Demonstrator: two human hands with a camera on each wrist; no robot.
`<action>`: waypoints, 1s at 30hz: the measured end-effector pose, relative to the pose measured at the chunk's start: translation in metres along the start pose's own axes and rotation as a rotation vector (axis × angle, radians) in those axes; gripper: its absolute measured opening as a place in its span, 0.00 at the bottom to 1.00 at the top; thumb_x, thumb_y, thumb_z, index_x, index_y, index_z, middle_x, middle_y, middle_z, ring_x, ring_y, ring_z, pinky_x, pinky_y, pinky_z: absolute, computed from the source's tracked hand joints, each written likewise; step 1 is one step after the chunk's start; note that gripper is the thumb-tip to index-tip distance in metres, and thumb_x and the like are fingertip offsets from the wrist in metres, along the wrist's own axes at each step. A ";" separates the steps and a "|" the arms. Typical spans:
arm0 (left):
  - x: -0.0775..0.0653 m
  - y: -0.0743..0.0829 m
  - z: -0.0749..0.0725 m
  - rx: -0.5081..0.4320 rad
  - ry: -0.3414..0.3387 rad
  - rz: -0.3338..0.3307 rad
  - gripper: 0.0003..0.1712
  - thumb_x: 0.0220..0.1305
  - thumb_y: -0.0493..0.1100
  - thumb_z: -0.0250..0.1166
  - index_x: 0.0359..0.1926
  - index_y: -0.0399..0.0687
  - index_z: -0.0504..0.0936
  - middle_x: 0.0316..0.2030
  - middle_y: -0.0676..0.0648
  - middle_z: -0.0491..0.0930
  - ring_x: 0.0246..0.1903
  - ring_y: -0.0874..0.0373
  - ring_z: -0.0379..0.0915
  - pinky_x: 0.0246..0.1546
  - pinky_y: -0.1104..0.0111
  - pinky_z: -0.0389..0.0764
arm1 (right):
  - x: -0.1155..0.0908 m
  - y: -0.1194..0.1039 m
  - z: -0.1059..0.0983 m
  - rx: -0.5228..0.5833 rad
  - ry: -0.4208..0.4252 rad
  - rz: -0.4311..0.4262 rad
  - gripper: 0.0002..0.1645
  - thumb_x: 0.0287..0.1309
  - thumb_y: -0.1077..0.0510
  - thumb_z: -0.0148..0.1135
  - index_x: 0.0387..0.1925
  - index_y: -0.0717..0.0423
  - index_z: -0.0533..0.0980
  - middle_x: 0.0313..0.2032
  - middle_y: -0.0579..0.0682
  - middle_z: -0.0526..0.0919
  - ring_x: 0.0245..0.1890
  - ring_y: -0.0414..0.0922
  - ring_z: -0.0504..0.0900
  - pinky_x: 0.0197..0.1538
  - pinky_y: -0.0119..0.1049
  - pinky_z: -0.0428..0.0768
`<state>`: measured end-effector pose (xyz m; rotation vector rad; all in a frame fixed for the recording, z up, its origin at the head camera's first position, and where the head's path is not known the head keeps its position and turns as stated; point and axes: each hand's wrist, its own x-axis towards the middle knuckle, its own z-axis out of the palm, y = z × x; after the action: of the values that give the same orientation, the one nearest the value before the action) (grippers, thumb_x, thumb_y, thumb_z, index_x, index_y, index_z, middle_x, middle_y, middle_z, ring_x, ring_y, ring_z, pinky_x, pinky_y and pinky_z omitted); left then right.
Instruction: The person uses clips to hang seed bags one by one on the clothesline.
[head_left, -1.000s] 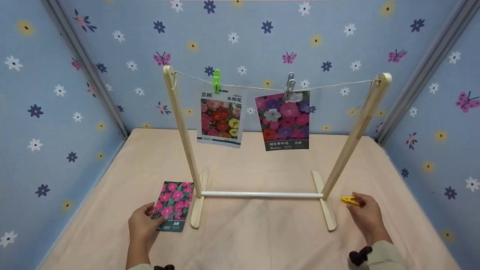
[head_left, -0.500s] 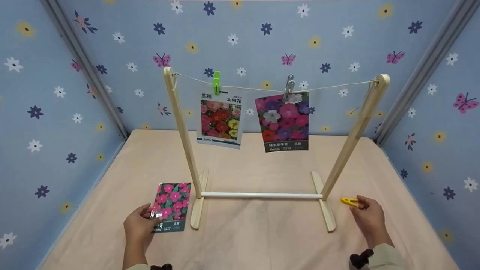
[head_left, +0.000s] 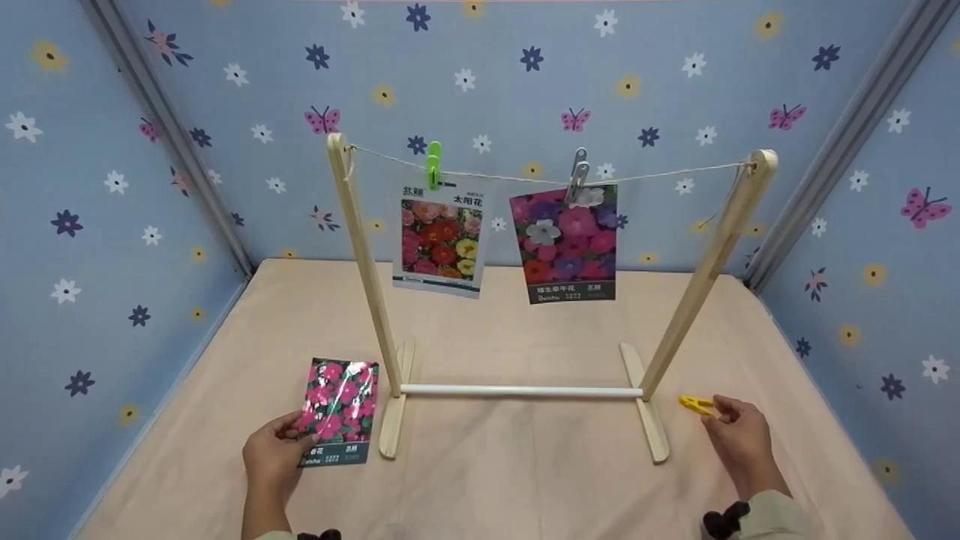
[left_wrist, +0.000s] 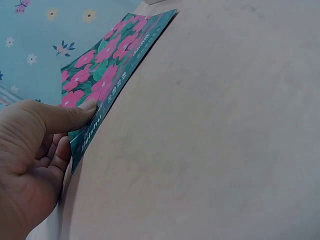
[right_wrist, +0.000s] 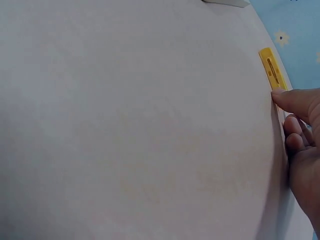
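Note:
My left hand [head_left: 274, 454] pinches the left edge of a flower seed packet [head_left: 341, 405] printed with pink blooms, thumb on its face. In the left wrist view the packet [left_wrist: 110, 65] tilts up with its dark green strip toward the table. On the right, my right hand [head_left: 739, 435] pinches a yellow clothespin [head_left: 696, 406] by its handle end, its nose pointing left toward the stand. The right wrist view shows the clothespin [right_wrist: 272, 69] beyond the thumb. From a string [head_left: 510, 178] hang two more packets: a white-bordered one [head_left: 439, 240] under a green clothespin [head_left: 433, 165], and a purple-pink one [head_left: 570, 247] under a metallic-grey clothespin [head_left: 578, 176].
The string runs between two wooden posts [head_left: 366, 270] with flat feet, joined low down by a white rod [head_left: 517, 391]. A peach cloth [head_left: 517, 480] covers the table. Blue flowered walls [head_left: 480, 45] rise at the back and both sides.
My left hand has shifted slightly left with the pink-flower packet, whose face now catches glare. The right hand and yellow clothespin have moved only slightly downward. The hanging packets stay put.

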<state>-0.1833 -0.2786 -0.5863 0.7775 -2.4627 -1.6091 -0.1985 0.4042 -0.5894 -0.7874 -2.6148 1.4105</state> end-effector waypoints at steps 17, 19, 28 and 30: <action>0.001 -0.002 -0.003 -0.239 -0.011 -0.054 0.28 0.58 0.27 0.66 0.61 0.40 0.76 0.54 0.40 0.73 0.52 0.51 0.70 0.41 0.80 0.78 | -0.006 0.001 -0.008 0.085 0.025 -0.022 0.27 0.56 0.64 0.68 0.57 0.66 0.71 0.52 0.62 0.76 0.49 0.51 0.73 0.37 0.18 0.73; 0.002 -0.002 -0.004 -0.249 -0.005 -0.055 0.28 0.59 0.26 0.66 0.61 0.41 0.76 0.55 0.40 0.74 0.52 0.52 0.70 0.41 0.80 0.78 | -0.007 0.002 -0.009 0.094 0.021 -0.025 0.27 0.57 0.64 0.67 0.57 0.66 0.71 0.54 0.62 0.75 0.51 0.51 0.74 0.38 0.19 0.74; 0.005 0.001 -0.007 -0.292 -0.005 -0.067 0.28 0.57 0.26 0.67 0.60 0.42 0.77 0.55 0.41 0.74 0.47 0.58 0.74 0.42 0.77 0.80 | -0.010 0.002 -0.011 0.147 0.021 0.008 0.29 0.58 0.64 0.66 0.61 0.65 0.71 0.57 0.61 0.75 0.52 0.49 0.74 0.39 0.18 0.74; 0.005 0.001 -0.009 -0.322 -0.011 -0.079 0.29 0.56 0.27 0.68 0.60 0.42 0.77 0.54 0.43 0.75 0.46 0.60 0.75 0.43 0.76 0.80 | -0.011 0.002 -0.012 0.174 0.014 0.016 0.29 0.58 0.64 0.66 0.60 0.66 0.71 0.57 0.62 0.75 0.52 0.49 0.74 0.39 0.19 0.77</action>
<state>-0.1844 -0.2882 -0.5826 0.8233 -2.1224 -1.9739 -0.1844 0.4091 -0.5816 -0.7938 -2.4386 1.6040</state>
